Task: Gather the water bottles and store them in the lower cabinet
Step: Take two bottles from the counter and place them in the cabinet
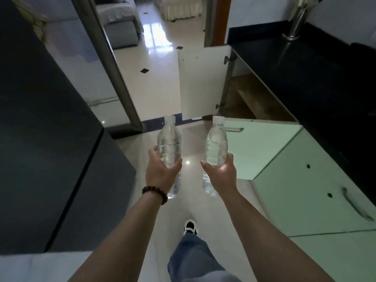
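Note:
Two clear water bottles with white caps are held out in front of me over the tiled floor. My left hand (162, 171) grips the left bottle (169, 143) around its middle. My right hand (220, 173) grips the right bottle (216, 144) the same way. Both bottles stand roughly upright, caps pointing away from me. Ahead on the right, a lower cabinet (252, 96) under the dark counter stands open, its pale door (203, 82) swung outward; the brown interior shows no contents.
A dark fridge (50, 139) fills the left side. Closed pale cabinet doors with metal handles (305, 180) line the right, under a black countertop (315, 78). A doorway ahead leads to a room with a sofa (120, 23). My shoe (190, 226) is on the floor.

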Available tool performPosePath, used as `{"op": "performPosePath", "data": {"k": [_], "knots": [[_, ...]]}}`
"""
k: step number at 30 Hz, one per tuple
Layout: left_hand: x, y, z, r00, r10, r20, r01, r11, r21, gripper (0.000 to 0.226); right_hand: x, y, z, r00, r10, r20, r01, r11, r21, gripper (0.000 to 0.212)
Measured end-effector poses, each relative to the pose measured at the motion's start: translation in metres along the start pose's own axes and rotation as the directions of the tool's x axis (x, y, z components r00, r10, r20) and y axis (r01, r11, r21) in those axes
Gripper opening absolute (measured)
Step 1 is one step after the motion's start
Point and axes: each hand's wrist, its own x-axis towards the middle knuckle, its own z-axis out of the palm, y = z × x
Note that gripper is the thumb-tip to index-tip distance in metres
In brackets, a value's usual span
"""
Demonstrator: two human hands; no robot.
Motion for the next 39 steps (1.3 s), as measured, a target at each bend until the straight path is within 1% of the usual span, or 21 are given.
{"op": "performPosePath", "data": {"k": [6, 11, 14, 16, 20, 25, 29, 32, 36, 39], "knots": [[0.13, 0.053, 0.013, 0.997, 0.072, 0.033, -0.074, 0.993, 0.092, 0.067, 0.109, -0.059, 0.048, 1.0, 0.011, 0.001, -0.011, 0.998, 0.056, 0.048], [0.213, 0.073, 0.038, 0.988, 0.099, 0.121, -0.11, 0.99, 0.085, 0.065, 0.18, -0.09, 0.064, 0.999, 0.023, -0.045, -0.019, 0.996, 0.083, 0.046], [0.263, 0.082, 0.059, 0.978, 0.107, 0.181, -0.123, 0.989, 0.079, 0.066, 0.223, -0.099, 0.071, 0.993, 0.058, -0.105, -0.047, 0.993, 0.105, 0.051], [0.301, 0.086, 0.075, 0.968, 0.114, 0.226, -0.134, 0.988, 0.077, 0.068, 0.254, -0.103, 0.076, 0.982, 0.09, -0.168, -0.07, 0.991, 0.118, 0.054], [0.382, 0.101, 0.11, 0.923, 0.144, 0.357, -0.19, 0.977, 0.099, 0.071, 0.322, -0.112, 0.094, 0.936, 0.15, -0.319, -0.113, 0.985, 0.132, 0.055], [0.478, 0.125, 0.152, 0.828, 0.161, 0.537, -0.284, 0.946, 0.155, 0.072, 0.386, -0.129, 0.124, 0.83, 0.27, -0.487, -0.212, 0.962, 0.172, 0.052], [0.524, 0.146, 0.182, 0.713, 0.146, 0.686, -0.331, 0.932, 0.146, 0.072, 0.415, -0.136, 0.14, 0.738, 0.339, -0.583, -0.275, 0.941, 0.199, 0.051], [0.536, 0.155, 0.208, 0.625, 0.11, 0.773, -0.331, 0.934, 0.135, 0.07, 0.425, -0.136, 0.14, 0.676, 0.396, -0.621, -0.303, 0.918, 0.256, 0.047], [0.533, 0.163, 0.245, 0.506, 0.111, 0.855, -0.403, 0.907, 0.12, 0.063, 0.433, -0.128, 0.128, 0.586, 0.465, -0.664, -0.328, 0.885, 0.33, 0.048], [0.521, 0.165, 0.275, 0.416, 0.085, 0.905, -0.442, 0.889, 0.12, 0.065, 0.436, -0.116, 0.112, 0.518, 0.506, -0.69, -0.355, 0.861, 0.365, 0.048]]}}
